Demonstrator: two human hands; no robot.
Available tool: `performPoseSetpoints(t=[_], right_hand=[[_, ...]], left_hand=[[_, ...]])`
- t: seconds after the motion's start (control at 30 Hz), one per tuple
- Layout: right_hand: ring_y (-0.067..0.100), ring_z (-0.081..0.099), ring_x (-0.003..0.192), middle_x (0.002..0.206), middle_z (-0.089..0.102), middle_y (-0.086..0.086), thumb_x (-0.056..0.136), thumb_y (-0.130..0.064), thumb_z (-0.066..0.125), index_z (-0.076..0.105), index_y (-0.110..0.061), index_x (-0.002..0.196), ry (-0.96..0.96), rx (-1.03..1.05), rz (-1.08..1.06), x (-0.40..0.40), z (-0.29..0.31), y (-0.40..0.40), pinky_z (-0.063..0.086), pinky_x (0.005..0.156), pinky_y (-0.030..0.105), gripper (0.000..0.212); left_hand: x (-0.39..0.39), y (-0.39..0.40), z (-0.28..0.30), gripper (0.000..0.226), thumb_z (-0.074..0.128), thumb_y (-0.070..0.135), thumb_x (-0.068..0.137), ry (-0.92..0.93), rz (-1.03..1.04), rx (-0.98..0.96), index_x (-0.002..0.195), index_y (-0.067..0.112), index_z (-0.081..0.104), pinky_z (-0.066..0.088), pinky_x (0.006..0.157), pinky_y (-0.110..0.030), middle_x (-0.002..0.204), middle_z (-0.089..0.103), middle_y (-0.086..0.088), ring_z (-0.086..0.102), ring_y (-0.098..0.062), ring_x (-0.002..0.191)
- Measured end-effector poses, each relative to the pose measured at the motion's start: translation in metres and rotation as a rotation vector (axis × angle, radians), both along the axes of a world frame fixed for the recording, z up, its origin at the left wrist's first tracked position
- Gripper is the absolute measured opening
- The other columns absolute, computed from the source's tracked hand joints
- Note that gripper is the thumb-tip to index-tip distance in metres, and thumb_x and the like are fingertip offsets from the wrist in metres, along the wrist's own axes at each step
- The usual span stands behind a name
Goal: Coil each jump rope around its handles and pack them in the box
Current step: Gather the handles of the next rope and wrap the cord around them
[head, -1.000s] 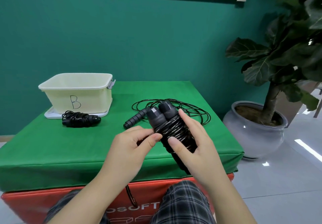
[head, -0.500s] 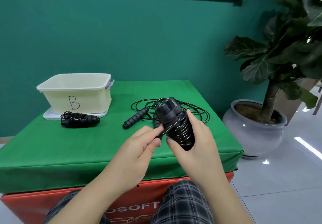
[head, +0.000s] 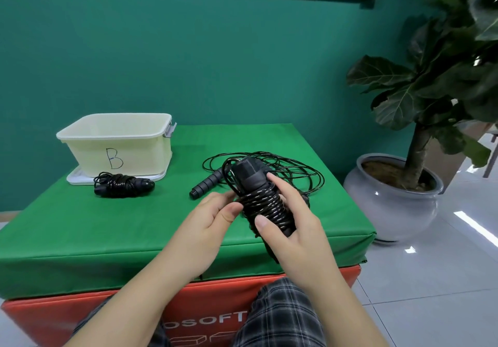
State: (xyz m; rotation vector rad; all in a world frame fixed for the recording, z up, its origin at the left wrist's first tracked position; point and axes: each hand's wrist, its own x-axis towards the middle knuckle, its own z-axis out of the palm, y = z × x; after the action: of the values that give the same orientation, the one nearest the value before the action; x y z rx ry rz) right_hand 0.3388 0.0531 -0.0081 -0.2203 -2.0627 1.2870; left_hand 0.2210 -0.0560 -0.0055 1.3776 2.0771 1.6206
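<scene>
Above the near edge of the green-covered table (head: 80, 233), I see the right hand (head: 293, 236) wrapped around a coiled black jump rope (head: 265, 206), thumb pressed on the lower turns and fingers curled behind the bundle. The paired handles stick up out of the coil, tilted toward the wall. The left hand (head: 207, 228) sits just beside it on the left, its fingers curled and their tips against the side of the coil; from my view I cannot tell whether they pinch a loose strand or only touch the turns.

Behind the hands, a loose jump rope (head: 272, 170) lies in wide rings on the table, one ribbed handle (head: 206, 184) pointing toward the near left. Farther left, a finished wound rope (head: 122, 185) rests on the cloth, just in front of the cream plastic box (head: 118, 144) marked "B". The box stands open-topped on its white lid (head: 78, 180), at the back left of the table.

A potted plant (head: 420, 120) stands on the tiled floor to the right. Plaid trousers (head: 280, 317) show at the bottom of my view.
</scene>
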Motion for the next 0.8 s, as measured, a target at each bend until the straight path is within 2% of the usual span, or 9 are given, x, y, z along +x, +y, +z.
performPoseSetpoints(t=[0.07,0.13,0.27,0.37,0.47,0.57,0.63,0.7,0.8], right_hand=[[0.008,0.061,0.086,0.103,0.061,-0.026,0.076,-0.029,0.059,0.046,-0.052,0.118,0.002,-0.04,0.052,0.002,0.002,0.001,0.05,0.078,0.024,0.049],[0.008,0.062,0.087,0.102,0.063,-0.022,0.073,-0.038,0.058,0.05,-0.052,0.114,-0.003,-0.066,0.088,0.003,0.003,0.003,0.052,0.079,0.024,0.045],[0.0,0.058,0.104,0.115,0.06,-0.019,0.068,-0.048,0.055,0.049,-0.053,0.119,0.018,-0.121,0.1,0.004,0.001,0.007,0.049,0.081,0.018,0.051],[0.015,0.055,0.114,0.122,0.055,-0.006,0.072,-0.047,0.057,0.046,-0.055,0.122,0.038,-0.167,0.129,0.004,-0.002,0.007,0.053,0.089,0.04,0.051],[0.018,0.06,0.104,0.109,0.063,-0.003,0.083,-0.038,0.054,0.052,-0.053,0.117,0.104,-0.2,0.108,0.004,0.0,0.009,0.048,0.093,0.047,0.037],[0.014,0.062,0.091,0.102,0.065,-0.006,0.086,-0.038,0.05,0.055,-0.05,0.114,0.133,-0.2,0.097,0.003,0.001,0.008,0.051,0.089,0.04,0.031],[0.007,0.06,0.092,0.107,0.063,-0.015,0.089,-0.037,0.048,0.055,-0.047,0.115,0.154,-0.167,0.076,0.003,0.003,0.005,0.05,0.085,0.026,0.029],[0.0,0.059,0.089,0.11,0.061,-0.019,0.09,-0.031,0.046,0.057,-0.045,0.114,0.174,-0.142,0.035,0.003,0.005,0.005,0.047,0.08,0.016,0.029],[0.007,0.061,0.099,0.118,0.06,-0.004,0.091,-0.035,0.047,0.056,-0.049,0.114,0.175,-0.099,-0.019,0.002,0.005,0.006,0.048,0.087,0.026,0.028]], left_hand=[[-0.001,0.0,-0.003,0.062,0.038,0.081,0.068,-0.039,-0.04,0.02,0.1,0.031,0.056,0.035,0.059,-0.011,0.076,0.053,0.014,0.048,0.004,0.059],[-0.001,-0.001,-0.004,0.087,0.034,0.088,0.061,-0.034,-0.064,0.025,0.099,0.014,0.059,0.035,0.055,-0.008,0.081,0.049,0.004,0.047,0.0,0.059],[0.001,-0.002,0.005,0.058,0.034,0.085,0.065,0.041,-0.022,0.047,0.06,0.035,0.062,0.036,0.056,-0.006,0.08,0.053,0.007,0.051,-0.001,0.062],[-0.001,-0.004,0.008,0.049,0.041,0.071,0.07,0.08,0.057,0.034,0.048,0.028,0.051,0.035,0.055,-0.007,0.069,0.051,0.014,0.05,0.0,0.058],[-0.002,-0.007,0.009,0.037,0.047,0.052,0.079,0.107,0.068,0.055,0.05,0.03,0.054,0.034,0.056,-0.007,0.064,0.049,0.01,0.048,-0.002,0.056],[-0.002,-0.008,0.011,0.035,0.051,0.041,0.081,0.177,0.113,0.064,0.059,0.016,0.062,0.033,0.057,-0.006,0.066,0.052,-0.002,0.05,0.0,0.06],[-0.001,-0.008,0.013,0.038,0.053,0.039,0.08,0.186,0.147,0.083,0.063,0.006,0.063,0.034,0.059,-0.005,0.076,0.056,-0.002,0.052,0.006,0.062],[0.001,-0.008,0.015,0.031,0.059,0.041,0.081,0.16,0.162,0.116,0.059,0.019,0.064,0.035,0.058,-0.007,0.075,0.057,0.001,0.051,0.003,0.06],[0.006,-0.01,0.021,0.019,0.064,0.041,0.077,0.111,0.185,0.161,0.058,0.04,0.067,0.035,0.056,-0.011,0.066,0.057,0.006,0.05,-0.002,0.057]])
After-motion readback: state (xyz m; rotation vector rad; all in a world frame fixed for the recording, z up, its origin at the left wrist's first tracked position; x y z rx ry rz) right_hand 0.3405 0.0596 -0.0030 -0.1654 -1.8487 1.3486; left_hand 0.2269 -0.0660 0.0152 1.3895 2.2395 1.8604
